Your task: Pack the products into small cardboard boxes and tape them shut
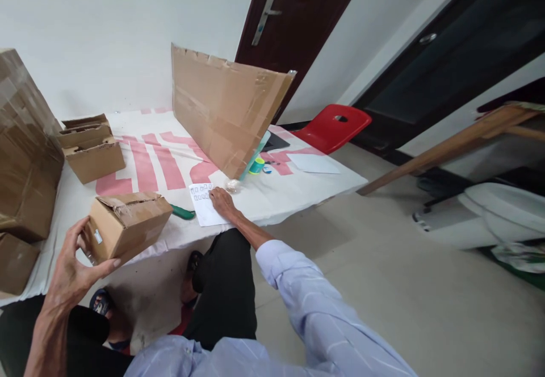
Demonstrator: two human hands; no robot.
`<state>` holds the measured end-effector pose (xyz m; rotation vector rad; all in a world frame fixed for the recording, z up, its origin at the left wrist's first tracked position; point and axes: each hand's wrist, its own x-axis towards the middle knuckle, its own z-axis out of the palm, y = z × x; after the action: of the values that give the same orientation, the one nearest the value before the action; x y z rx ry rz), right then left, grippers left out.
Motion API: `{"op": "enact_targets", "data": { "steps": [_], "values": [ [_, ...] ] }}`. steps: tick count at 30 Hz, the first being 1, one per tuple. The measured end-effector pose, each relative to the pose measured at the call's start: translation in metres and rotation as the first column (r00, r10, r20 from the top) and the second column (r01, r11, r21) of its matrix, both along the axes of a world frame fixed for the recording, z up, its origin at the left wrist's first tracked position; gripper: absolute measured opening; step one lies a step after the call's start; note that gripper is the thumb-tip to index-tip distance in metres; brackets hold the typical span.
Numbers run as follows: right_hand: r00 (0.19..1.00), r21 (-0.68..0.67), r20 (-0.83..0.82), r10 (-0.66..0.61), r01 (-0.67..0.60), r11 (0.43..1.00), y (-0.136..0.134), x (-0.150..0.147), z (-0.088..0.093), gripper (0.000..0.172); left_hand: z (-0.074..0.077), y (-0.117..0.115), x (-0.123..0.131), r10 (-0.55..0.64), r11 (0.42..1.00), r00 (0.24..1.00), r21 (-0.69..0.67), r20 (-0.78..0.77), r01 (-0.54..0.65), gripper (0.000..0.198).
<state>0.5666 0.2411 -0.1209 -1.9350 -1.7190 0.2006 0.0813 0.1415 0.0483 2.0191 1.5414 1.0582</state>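
Note:
A small taped cardboard box (140, 221) is gripped by its near end in my left hand (70, 272), thumb below and fingers along the side. One small white label (98, 236) sticks to that end of the box. My right hand (222, 202) rests at the right side of a white sheet of printed labels (208, 213), fingers curled down against it; their tips are hidden. Between box and sheet lies a green-handled tool (183, 212), partly covered by the box. Just beyond my right hand sits a small clear crumpled piece (233, 185).
Large cardboard boxes (25, 150) stand at the left, with an open small carton (94, 153) beside them. A big cardboard panel (230, 110) stands tilted on the table. Behind it are a green tape roll (256, 166), a paper (315, 163) and a red chair (334, 127).

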Motion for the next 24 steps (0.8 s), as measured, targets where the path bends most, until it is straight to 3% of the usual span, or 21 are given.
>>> {"op": "enact_targets", "data": {
  "steps": [9,12,14,16,19,22,24],
  "values": [
    [0.997,0.109,-0.070,-0.022,0.029,0.994,-0.025,-0.006,0.035,0.014,-0.001,-0.002,0.003,-0.029,1.000,0.998,0.002,0.049,0.028,0.105],
    [0.994,0.180,-0.096,0.052,-0.034,0.983,-0.025,-0.028,0.060,0.012,0.001,-0.011,0.008,-0.057,0.998,0.994,-0.032,0.088,0.060,0.103],
    [0.983,0.251,-0.113,0.142,-0.110,0.962,-0.023,-0.055,0.087,0.015,0.001,-0.015,0.010,-0.086,0.995,0.990,-0.046,0.114,0.092,0.104],
    [0.946,0.391,-0.127,0.297,-0.227,0.892,-0.025,-0.092,0.125,0.022,0.000,-0.018,0.010,-0.088,0.994,0.988,-0.054,0.125,0.095,0.106],
    [0.815,0.457,-0.103,0.571,-0.471,0.755,-0.040,-0.157,0.188,0.021,-0.004,-0.019,0.011,-0.062,0.996,0.992,-0.063,0.112,0.069,0.109],
    [0.629,0.384,0.064,0.775,-0.732,0.562,-0.055,-0.214,0.231,0.023,-0.005,-0.019,0.013,-0.054,0.995,0.993,-0.077,0.104,0.062,0.111],
    [0.519,0.261,0.224,0.825,-0.847,0.463,-0.058,-0.242,0.243,0.028,-0.003,-0.019,0.016,-0.058,0.994,0.992,-0.090,0.111,0.068,0.112]
  ]
}}
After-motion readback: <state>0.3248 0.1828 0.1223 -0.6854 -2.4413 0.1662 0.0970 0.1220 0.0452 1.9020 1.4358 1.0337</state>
